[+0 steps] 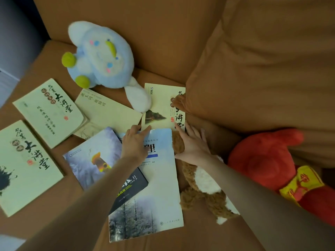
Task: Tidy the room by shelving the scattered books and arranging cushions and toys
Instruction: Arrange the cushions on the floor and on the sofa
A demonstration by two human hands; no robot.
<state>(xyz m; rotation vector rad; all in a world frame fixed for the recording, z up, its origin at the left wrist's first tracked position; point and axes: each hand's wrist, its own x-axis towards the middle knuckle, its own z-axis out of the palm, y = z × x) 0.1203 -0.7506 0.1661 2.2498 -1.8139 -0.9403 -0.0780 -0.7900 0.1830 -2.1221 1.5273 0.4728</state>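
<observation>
- On the brown sofa seat (208,238), seven books lie scattered flat, with three soft toys among them.
- Left hand (135,144): released, fingers stretched forward over the pale blue book (159,187), index tip at the near edge of the cream book (163,105). No grasp.
- Right hand (194,144): released, fingers spread and straight, tips touching the same cream book's near right corner, above the brown plush (204,192).
- That cream book sits toward the seat's back edge, its right side tucked under the big back cushion (262,69).
- Dark book (132,185) overlaps the pale blue one; blue-grey book (90,160) is just left of it.
- Three more cream books (49,111) lie toward the seat's left edge.
- Blue plush (101,57) is in the back corner, red plush (268,160) at the right edge.
- Grey floor (10,51) shows past the left edge.
</observation>
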